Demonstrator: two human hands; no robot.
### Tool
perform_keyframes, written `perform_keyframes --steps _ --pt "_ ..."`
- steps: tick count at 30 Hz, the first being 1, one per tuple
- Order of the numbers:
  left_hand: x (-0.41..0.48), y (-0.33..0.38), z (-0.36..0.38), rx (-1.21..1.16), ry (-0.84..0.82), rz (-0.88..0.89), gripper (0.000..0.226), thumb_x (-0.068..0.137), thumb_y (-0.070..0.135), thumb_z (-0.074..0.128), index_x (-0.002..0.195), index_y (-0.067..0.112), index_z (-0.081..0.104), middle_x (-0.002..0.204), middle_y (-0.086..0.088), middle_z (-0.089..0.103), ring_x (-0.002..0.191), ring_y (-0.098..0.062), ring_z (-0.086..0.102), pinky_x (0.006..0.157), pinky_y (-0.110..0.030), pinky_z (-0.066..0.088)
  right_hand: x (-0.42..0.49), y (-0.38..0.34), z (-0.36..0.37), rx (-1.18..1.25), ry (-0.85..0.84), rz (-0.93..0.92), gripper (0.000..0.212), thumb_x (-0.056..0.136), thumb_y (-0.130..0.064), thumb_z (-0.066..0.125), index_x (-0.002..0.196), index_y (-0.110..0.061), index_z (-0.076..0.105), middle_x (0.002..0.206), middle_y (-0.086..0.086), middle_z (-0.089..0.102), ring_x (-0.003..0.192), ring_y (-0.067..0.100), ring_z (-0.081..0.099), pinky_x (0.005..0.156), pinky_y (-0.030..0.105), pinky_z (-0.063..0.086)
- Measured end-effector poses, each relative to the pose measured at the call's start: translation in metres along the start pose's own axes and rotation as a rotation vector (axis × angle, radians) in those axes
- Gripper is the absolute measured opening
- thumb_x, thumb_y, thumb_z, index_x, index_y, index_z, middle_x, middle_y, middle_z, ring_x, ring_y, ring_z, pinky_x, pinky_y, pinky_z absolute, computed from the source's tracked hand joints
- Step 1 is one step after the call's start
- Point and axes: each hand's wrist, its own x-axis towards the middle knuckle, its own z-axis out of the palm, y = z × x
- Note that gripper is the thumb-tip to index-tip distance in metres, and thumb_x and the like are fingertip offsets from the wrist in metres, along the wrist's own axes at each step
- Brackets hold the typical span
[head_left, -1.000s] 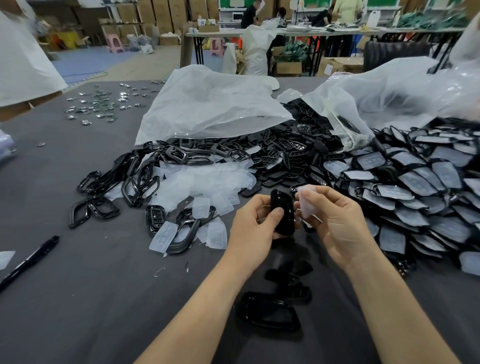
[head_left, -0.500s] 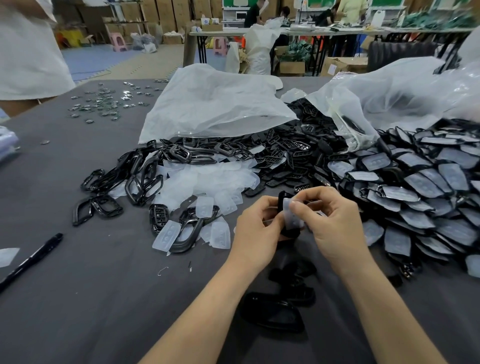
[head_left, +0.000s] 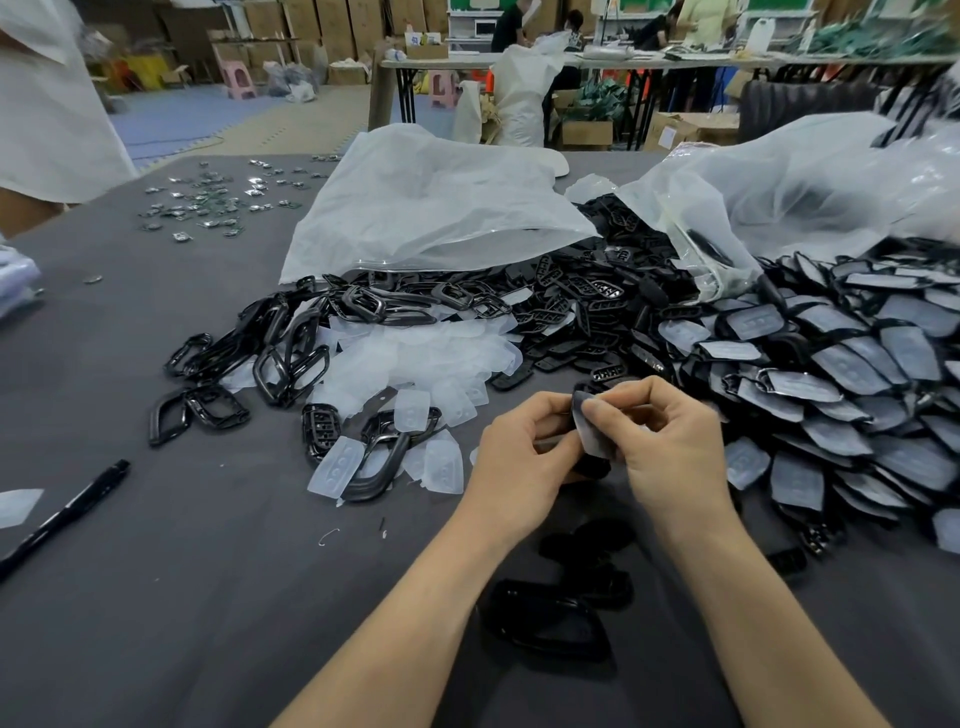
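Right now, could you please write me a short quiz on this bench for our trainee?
1. True or false: the left hand holds a black shell.
2. What does the right hand pinch against it? A) a translucent pad B) a screw C) a coin
3. Fill in: the black pen lies on the table to the hands' ___.
Key: 1 true; 2 A; 3 left.

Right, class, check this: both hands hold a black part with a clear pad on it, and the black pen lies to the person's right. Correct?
One slip. In the head view the left hand and right hand do hold the black part with the clear pad on it, but the black pen lies to the person's left.
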Motion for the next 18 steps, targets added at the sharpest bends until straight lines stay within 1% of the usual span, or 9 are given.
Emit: perform_keyframes --steps 1,2,7,10,12,13,15,17,18 --pt "0.000 0.000 0.000 0.005 -0.002 0.003 0.019 0.091 0.006 0.064 0.104 0.020 0.067 0.095 0.000 0.076 0.086 -0.010 0.072 0.069 -0.018 0.054 0.000 0.000 0.000 0.024 -0.006 0.013 0.020 0.076 -0.008 0.078 0.065 -0.020 0.066 0.067 -0.004 0.069 0.065 0.013 0.064 0.064 0.035 0.053" --pt "0.000 0.000 0.000 0.012 -0.002 0.004 0.019 0.091 0.007 0.064 0.104 0.019 0.067 0.096 -0.001 0.076 0.087 -0.011 0.072 0.071 -0.019 0.054 0.001 -0.001 0.000 0.035 -0.009 0.023 0.020 0.075 -0.007 0.078 0.065 -0.020 0.067 0.066 -0.004 0.069 0.065 0.013 0.064 0.064 0.032 0.052" --pt "-0.001 -0.001 0.001 0.061 -0.017 0.006 0.020 0.092 0.007 0.062 0.109 0.016 0.067 0.099 0.000 0.075 0.090 -0.011 0.071 0.078 -0.024 0.056 -0.001 -0.001 -0.002 0.030 -0.019 0.042 0.022 0.077 -0.008 0.077 0.065 -0.021 0.064 0.071 0.008 0.068 0.068 0.020 0.063 0.067 0.033 0.054" --pt "-0.001 0.000 0.000 0.071 -0.036 0.004 0.021 0.092 0.009 0.062 0.112 0.014 0.067 0.101 -0.002 0.075 0.093 -0.012 0.071 0.085 -0.030 0.055 0.001 0.000 -0.004 0.041 -0.003 0.038 0.028 0.076 -0.003 0.076 0.074 -0.024 0.058 0.075 0.001 0.063 0.066 0.012 0.058 0.062 0.026 0.050" --pt "-0.002 0.002 0.000 0.084 -0.060 0.008 0.022 0.094 0.011 0.061 0.115 0.014 0.067 0.103 -0.001 0.075 0.097 -0.011 0.070 0.089 -0.033 0.054 0.004 -0.001 -0.007 0.088 -0.022 0.089 0.027 0.076 -0.001 0.075 0.081 -0.023 0.062 0.074 -0.005 0.062 0.063 0.008 0.057 0.060 0.022 0.048" --pt "-0.003 0.003 -0.001 0.095 -0.073 0.012 0.023 0.095 0.012 0.060 0.116 0.015 0.067 0.104 0.000 0.074 0.098 -0.011 0.069 0.090 -0.033 0.054 0.005 -0.001 -0.009 0.116 -0.049 0.122 0.025 0.075 0.000 0.075 0.082 -0.022 0.065 0.072 -0.006 0.063 0.062 0.007 0.058 0.058 0.020 0.048" --pt "-0.004 0.004 -0.001 0.108 -0.088 0.019 0.024 0.096 0.011 0.058 0.117 0.018 0.067 0.105 0.002 0.074 0.100 -0.010 0.068 0.092 -0.033 0.053 0.005 -0.003 -0.011 0.189 -0.118 0.196 0.016 0.071 -0.003 0.075 0.074 -0.019 0.072 0.070 -0.003 0.068 0.061 0.009 0.062 0.057 0.017 0.050" --pt "-0.005 0.005 0.000 0.115 -0.092 0.021 0.025 0.096 0.009 0.057 0.117 0.018 0.067 0.106 0.001 0.074 0.101 -0.011 0.068 0.093 -0.033 0.052 0.005 -0.006 -0.012 0.257 -0.163 0.261 0.009 0.065 -0.009 0.073 0.066 -0.018 0.075 0.068 0.001 0.071 0.060 0.010 0.065 0.056 0.018 0.053" --pt "-0.005 0.006 0.000 0.115 -0.094 0.017 0.024 0.096 0.009 0.056 0.116 0.018 0.067 0.105 0.000 0.074 0.101 -0.012 0.068 0.092 -0.033 0.053 0.006 -0.007 -0.013 0.272 -0.172 0.278 0.009 0.065 -0.008 0.072 0.063 -0.017 0.075 0.066 0.002 0.071 0.058 0.010 0.065 0.056 0.017 0.053"
